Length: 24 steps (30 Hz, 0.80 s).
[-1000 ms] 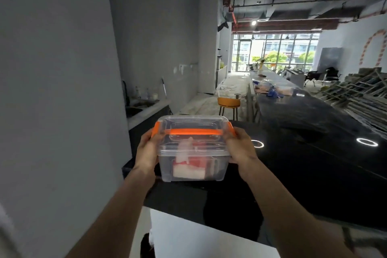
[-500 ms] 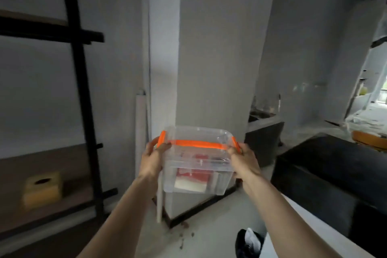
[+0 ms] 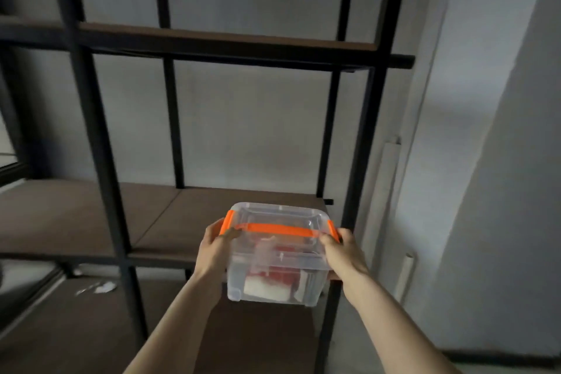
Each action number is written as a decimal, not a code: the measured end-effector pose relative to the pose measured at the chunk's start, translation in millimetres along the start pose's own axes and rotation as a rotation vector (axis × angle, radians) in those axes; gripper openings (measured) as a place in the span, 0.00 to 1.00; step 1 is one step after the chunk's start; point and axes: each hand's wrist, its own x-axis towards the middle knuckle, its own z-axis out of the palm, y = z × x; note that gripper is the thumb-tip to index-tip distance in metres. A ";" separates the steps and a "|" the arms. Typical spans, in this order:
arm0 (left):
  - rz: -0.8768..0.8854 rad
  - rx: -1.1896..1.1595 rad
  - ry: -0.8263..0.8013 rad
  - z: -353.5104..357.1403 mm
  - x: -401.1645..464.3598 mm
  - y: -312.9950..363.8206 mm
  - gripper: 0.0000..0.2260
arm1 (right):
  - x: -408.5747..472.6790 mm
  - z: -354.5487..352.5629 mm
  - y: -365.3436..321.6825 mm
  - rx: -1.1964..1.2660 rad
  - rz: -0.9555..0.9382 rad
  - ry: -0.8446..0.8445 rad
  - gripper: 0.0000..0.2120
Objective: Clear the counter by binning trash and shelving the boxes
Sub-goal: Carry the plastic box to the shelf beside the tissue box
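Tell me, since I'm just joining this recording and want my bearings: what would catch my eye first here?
The clear plastic box with its bright orange handle, low in the middle, held at its sides by the left hand and right hand; something red and white shows through its wall. Behind it stands a black metal shelf rack with brown boards, against a grey wall.

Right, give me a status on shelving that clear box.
Done: nothing visibly shelved yet. In hand: the clear plastic box with orange latches is held by the left hand and right hand before the black-framed brown shelf. Left: setting it on the board.
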 end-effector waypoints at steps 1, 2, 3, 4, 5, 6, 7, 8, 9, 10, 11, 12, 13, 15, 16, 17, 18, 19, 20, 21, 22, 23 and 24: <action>0.000 0.000 0.024 -13.5 7.7 -1.5 0.19 | 4.3 17.5 -2.2 -0.007 -0.011 -0.026 0.15; -0.002 0.004 0.045 -24.8 16.2 -3.5 0.19 | 9.2 32.8 -4.0 -0.011 -0.022 -0.047 0.15; -0.004 0.012 0.060 -33.5 25.3 -5.7 0.19 | 16.1 46.3 -4.3 -0.015 -0.032 -0.067 0.15; -0.008 0.016 0.071 -40.1 34.8 -7.6 0.19 | 23.0 58.2 -5.3 -0.018 -0.031 -0.086 0.15; -0.008 0.018 0.075 -45.0 45.4 -8.8 0.18 | 31.9 69.2 -4.7 -0.020 -0.028 -0.102 0.14; -0.007 0.022 0.077 -48.4 57.9 -9.8 0.16 | 40.8 79.4 -5.6 -0.019 -0.023 -0.115 0.13; -0.005 0.028 0.079 -50.0 71.7 -10.3 0.14 | 51.8 89.0 -6.7 -0.018 -0.021 -0.126 0.13; -0.002 0.034 0.083 -49.9 85.6 -10.5 0.12 | 64.1 98.0 -8.3 -0.017 -0.020 -0.133 0.14; 0.001 0.046 0.088 -49.1 101.0 -10.6 0.12 | 78.4 106.7 -9.9 -0.021 -0.016 -0.139 0.14; 0.000 0.053 0.094 -47.1 116.7 -10.5 0.14 | 93.3 115.1 -12.2 -0.021 -0.008 -0.146 0.14; -0.009 0.056 0.103 -45.2 133.6 -10.9 0.17 | 110.2 123.9 -14.0 -0.021 0.004 -0.153 0.14; -0.020 0.066 0.114 -43.4 150.5 -10.5 0.19 | 126.5 132.6 -16.2 -0.022 0.015 -0.157 0.14; -0.029 0.085 0.123 -41.7 167.8 -10.3 0.20 | 142.4 140.9 -17.7 -0.025 0.024 -0.160 0.14; -0.039 0.106 0.145 -37.9 200.7 -9.0 0.20 | 170.8 155.6 -18.8 -0.039 0.019 -0.159 0.16; -0.038 0.115 0.150 -36.0 217.5 -10.3 0.20 | 183.6 161.4 -19.7 -0.047 0.018 -0.160 0.16; -0.038 0.126 0.149 -33.7 233.7 -12.9 0.20 | 196.5 167.0 -19.2 -0.061 0.023 -0.161 0.16; -0.036 0.142 0.146 -31.3 247.5 -15.5 0.20 | 208.3 172.7 -17.5 -0.076 0.035 -0.166 0.16; -0.036 0.159 0.144 -29.9 259.7 -18.2 0.19 | 218.6 178.8 -15.1 -0.088 0.050 -0.172 0.17; -0.043 0.173 0.146 -29.2 270.6 -21.2 0.20 | 226.9 184.8 -12.4 -0.092 0.064 -0.180 0.17; -0.056 0.189 0.157 -29.2 281.9 -24.9 0.20 | 235.3 190.7 -9.5 -0.094 0.074 -0.190 0.17; -0.078 0.211 0.171 -29.2 293.4 -28.0 0.21 | 242.8 196.2 -8.3 -0.096 0.086 -0.200 0.18; -0.102 0.234 0.184 -29.4 304.9 -31.7 0.21 | 251.2 202.1 -6.6 -0.100 0.095 -0.205 0.18; -0.123 0.257 0.191 -29.7 315.9 -36.0 0.20 | 259.6 208.2 -4.1 -0.106 0.105 -0.209 0.18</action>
